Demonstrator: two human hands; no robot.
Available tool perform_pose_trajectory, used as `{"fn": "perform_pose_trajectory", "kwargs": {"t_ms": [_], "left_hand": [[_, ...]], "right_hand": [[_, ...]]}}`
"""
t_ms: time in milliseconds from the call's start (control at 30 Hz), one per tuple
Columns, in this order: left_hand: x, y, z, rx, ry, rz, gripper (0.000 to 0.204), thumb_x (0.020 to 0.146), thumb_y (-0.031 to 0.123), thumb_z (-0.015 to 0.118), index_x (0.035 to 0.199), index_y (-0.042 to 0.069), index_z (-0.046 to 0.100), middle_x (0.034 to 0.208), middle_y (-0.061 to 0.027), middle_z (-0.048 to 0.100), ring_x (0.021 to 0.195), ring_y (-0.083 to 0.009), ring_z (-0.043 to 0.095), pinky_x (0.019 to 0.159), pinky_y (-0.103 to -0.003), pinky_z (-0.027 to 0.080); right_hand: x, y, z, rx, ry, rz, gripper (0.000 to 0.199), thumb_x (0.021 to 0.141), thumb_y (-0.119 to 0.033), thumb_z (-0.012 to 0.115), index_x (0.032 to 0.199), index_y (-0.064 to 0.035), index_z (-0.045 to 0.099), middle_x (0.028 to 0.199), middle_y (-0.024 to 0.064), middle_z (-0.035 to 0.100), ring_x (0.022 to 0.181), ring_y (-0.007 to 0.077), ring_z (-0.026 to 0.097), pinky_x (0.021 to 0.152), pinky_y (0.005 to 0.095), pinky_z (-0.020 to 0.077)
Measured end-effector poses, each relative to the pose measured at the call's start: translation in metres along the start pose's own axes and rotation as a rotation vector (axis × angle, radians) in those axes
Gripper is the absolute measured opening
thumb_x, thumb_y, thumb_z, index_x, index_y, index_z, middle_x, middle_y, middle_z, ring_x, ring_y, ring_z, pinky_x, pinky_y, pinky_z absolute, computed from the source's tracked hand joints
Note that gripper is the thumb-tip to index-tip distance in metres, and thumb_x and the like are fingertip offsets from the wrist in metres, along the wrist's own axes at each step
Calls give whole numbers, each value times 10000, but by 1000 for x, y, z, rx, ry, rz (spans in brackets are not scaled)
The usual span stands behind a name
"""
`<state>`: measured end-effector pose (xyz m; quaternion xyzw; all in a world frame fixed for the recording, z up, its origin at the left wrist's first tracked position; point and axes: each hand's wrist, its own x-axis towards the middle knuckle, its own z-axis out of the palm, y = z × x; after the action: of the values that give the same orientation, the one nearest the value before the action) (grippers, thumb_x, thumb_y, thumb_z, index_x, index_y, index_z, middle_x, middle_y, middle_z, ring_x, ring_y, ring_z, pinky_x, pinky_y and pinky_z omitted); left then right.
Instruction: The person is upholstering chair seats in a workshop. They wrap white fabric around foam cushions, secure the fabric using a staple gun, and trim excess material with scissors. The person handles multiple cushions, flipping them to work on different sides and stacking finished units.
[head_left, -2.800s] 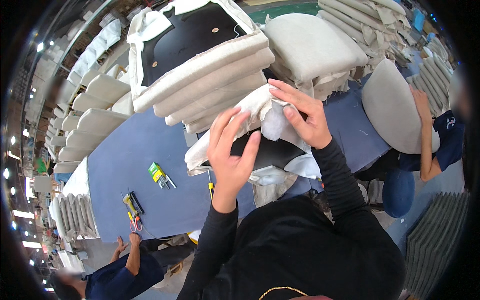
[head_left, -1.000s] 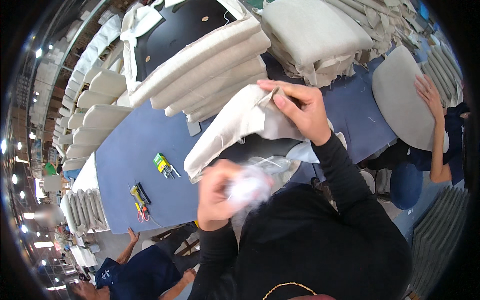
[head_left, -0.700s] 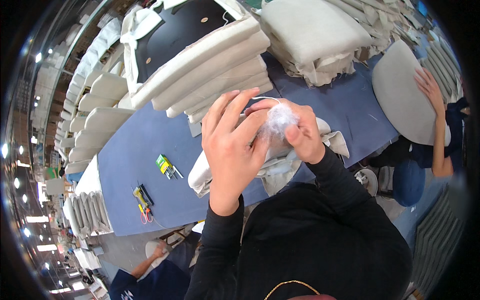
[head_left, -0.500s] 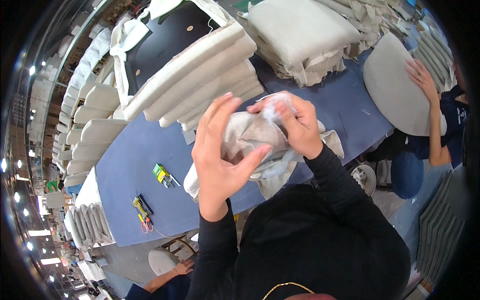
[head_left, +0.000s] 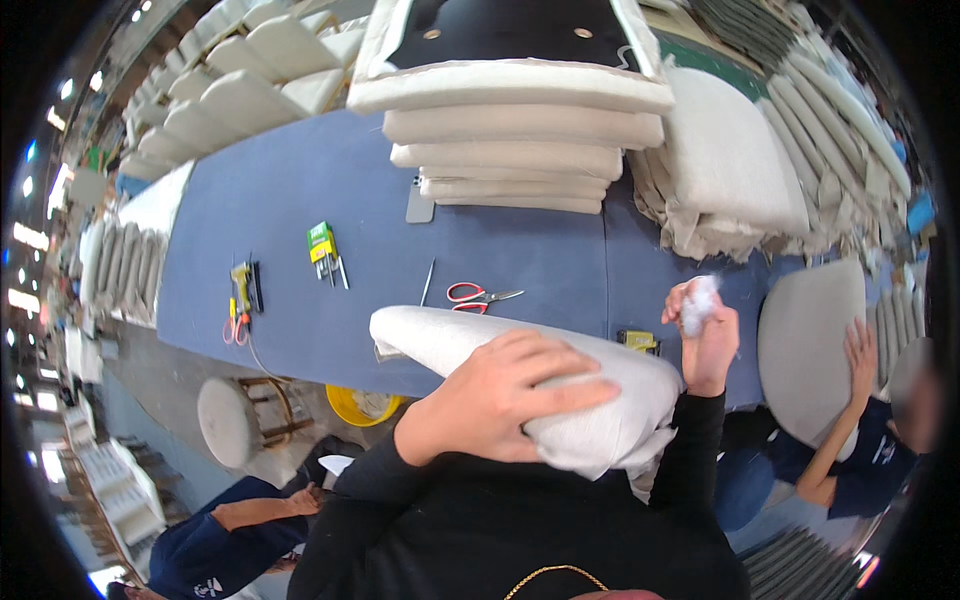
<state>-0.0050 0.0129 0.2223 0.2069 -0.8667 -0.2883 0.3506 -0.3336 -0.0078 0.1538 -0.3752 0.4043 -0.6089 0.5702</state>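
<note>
Pressing a cushion, pinching a tuft of stuffing

Spreading our left hand (head_left: 500,395) flat, we lay its fingers (head_left: 575,365) across the grey cushion (head_left: 590,400), palm down and pressing rather than gripping. The cushion lies at the near edge of the blue table (head_left: 300,200), its closer end bunched against our black sleeves. Our right hand (head_left: 705,335) is raised just beside it, fingers curled tight around a white tuft of stuffing (head_left: 700,295). Beyond the cushion lie red-handled scissors (head_left: 480,294), with a green box (head_left: 321,242) and a yellow tool (head_left: 240,285) further left. A stack of beige pads (head_left: 520,150) blocks the far side. At right, another person's hand (head_left: 858,345) rests on a rounded grey panel (head_left: 810,340)
</note>
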Motion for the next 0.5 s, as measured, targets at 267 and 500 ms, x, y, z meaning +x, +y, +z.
{"fn": "perform_pose_trajectory", "kwargs": {"t_ms": [267, 500], "left_hand": [[-56, 6, -18, -159, 44, 9, 747, 580, 211, 878, 1321, 264, 793, 1313, -31, 728, 1131, -287, 702, 938, -422, 544], [-80, -3, -26, -151, 183, -68, 705, 607, 229, 867, 1307, 252, 795, 1314, -43, 734, 1111, -295, 717, 894, -432, 550]], "right_hand": [[129, 68, 4, -593, -275, 141, 323, 1113, -174, 591, 1387, -39, 695, 1230, 6, 694, 1059, 88, 631, 901, 284, 500], [263, 236, 24, -30, -90, 524, 265, 1097, -113, 650, 1349, -32, 654, 1128, 44, 721, 987, 126, 683, 850, 261, 574]]}}
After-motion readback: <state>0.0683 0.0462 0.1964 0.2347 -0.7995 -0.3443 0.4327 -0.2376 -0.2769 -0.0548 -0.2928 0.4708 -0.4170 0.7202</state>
